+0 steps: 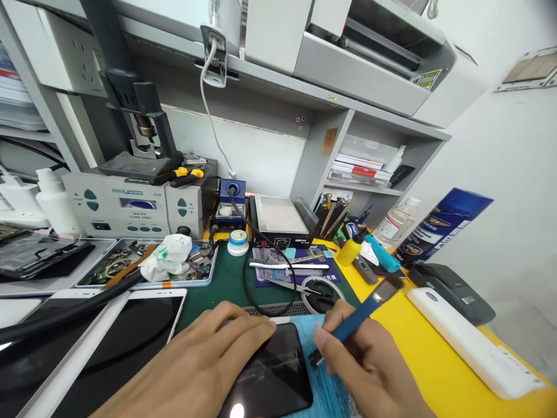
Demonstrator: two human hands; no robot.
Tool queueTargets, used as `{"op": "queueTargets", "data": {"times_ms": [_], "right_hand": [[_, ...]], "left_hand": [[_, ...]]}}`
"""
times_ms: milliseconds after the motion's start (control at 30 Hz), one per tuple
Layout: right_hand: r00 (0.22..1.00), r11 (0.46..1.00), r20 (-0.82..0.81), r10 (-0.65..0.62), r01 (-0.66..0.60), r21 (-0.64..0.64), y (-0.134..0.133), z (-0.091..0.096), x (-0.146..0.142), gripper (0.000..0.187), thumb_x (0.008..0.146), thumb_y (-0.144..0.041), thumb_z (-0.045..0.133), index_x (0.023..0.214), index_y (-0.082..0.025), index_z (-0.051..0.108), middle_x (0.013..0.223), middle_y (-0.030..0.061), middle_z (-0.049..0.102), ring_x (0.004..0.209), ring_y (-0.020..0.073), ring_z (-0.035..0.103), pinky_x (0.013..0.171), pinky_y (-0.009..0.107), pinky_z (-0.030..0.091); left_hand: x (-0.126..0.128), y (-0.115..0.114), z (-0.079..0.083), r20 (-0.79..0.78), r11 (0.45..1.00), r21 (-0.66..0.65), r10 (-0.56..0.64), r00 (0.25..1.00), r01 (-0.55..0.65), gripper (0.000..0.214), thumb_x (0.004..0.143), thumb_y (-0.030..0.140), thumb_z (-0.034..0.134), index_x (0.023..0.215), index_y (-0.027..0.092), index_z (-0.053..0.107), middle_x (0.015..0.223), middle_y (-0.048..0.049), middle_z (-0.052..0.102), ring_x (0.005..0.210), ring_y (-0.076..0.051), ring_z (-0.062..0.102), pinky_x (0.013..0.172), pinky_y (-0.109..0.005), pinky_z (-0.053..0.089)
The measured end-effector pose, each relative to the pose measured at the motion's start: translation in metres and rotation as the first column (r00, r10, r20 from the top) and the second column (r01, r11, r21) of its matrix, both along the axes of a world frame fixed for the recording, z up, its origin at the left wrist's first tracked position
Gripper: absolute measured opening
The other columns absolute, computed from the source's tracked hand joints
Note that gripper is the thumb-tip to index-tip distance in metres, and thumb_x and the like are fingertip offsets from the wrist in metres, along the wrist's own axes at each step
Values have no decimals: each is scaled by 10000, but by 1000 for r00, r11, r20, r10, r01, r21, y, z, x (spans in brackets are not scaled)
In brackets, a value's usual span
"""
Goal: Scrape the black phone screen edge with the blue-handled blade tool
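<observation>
Black glossy smartphone [274, 377] lies face up on a light blue striped pad [324, 395], directly under both hands. The left hand [204, 366] rests flat on the smartphone's left part, fingers stretched and loosely spread, pressing down on it rather than curling round it. The right hand [369, 366] pinches a slim blue-handled tool [361, 313] between thumb and fingers, a narrow, closed grip low on the handle. The tool's dark lower tip sits at the smartphone's right edge, just beside the left fingertips, while its grey upper end slants up and away from the grip to the right.

Just beyond the two hands a black cable [270, 273] loops over a dark green mat [226, 284], with steel scissors [304, 284] lying near the loop. Left of the left hand lie two white-framed tablets with dark screens [126, 331]. Farther off on that side, a shallow tray of small parts [143, 267] carries a crumpled white cloth [167, 255]. Right of the tool grip, the yellow tabletop [418, 348] bears a long white plastic case [470, 342], well apart from the hand. A small yellow bottle [350, 249] stands behind the scissors.
</observation>
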State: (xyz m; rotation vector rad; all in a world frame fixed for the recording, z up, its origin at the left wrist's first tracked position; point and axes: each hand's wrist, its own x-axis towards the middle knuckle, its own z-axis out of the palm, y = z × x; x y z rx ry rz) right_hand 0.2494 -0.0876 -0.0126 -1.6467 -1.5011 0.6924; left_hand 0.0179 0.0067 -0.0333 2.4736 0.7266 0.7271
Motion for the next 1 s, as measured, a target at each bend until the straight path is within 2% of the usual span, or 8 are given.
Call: {"op": "queueTargets", "data": {"times_ms": [100,233,333,433,567,767,867,1000], "right_hand": [[991,997,-112,-70,67,-33,-2,0,-3,414,964,-627,581,820,-239,587,697,-15,492,609,168,491,566,292,404],[999,998,8,-43,44,-54,-1,1,-4,427,971,-619,567,789,-234,598,736,11,527,682,195,528,628,316,427],[996,996,-64,-63,58,-69,0,1,-3,397,980,-612,564,847,-238,587,689,-24,453,621,169,458,571,294,378],[983,994,-172,-67,52,-91,-1,0,-4,401,962,-632,583,865,-243,581,693,-34,457,593,153,425,550,292,334],[994,994,-81,-77,70,-89,-3,-5,-8,401,979,-600,563,812,-235,565,740,-26,457,667,164,456,615,306,348],[986,994,-137,-90,81,-73,-3,-8,-11,414,974,-634,555,843,-241,557,683,-28,468,604,158,421,532,299,262],[993,994,-21,-114,114,-3,-3,-7,-11,409,970,-604,573,802,-232,593,685,-12,472,650,178,463,575,313,314],[985,993,-150,-82,93,70,-5,-8,-11,364,991,-536,596,797,-229,583,706,-21,484,589,140,439,531,293,305]], "left_hand": [[0,2,-10,-1,1000,-2,-4,1000,4,627,801,467,739,1397,307,626,1195,-88,764,1230,-354,599,1050,-436,512],[-6,3,-20,5,998,42,-47,999,47,685,807,440,744,1455,306,567,1249,-84,751,1222,-349,603,1047,-417,507],[-11,5,-23,27,979,156,-140,990,135,801,799,366,760,1534,322,445,1340,-47,716,1225,-316,610,1053,-367,496],[-14,6,-21,11,955,247,-172,985,164,882,779,285,753,1565,336,354,1389,-10,689,1240,-291,605,1012,-323,515],[-16,4,-16,-63,957,266,-106,992,119,830,774,234,722,1532,323,395,1391,9,684,1239,-271,611,985,-325,543],[-14,2,-12,-38,936,327,-121,992,127,811,764,219,714,1509,290,402,1359,32,698,1214,-235,613,975,-287,544],[-12,3,-11,-33,937,331,-111,993,115,818,749,214,721,1500,282,406,1360,26,696,1198,-233,615,952,-276,546],[-10,3,-11,-53,930,346,-112,992,124,804,752,201,718,1489,286,410,1353,44,699,1178,-227,624,958,-282,541]]}}
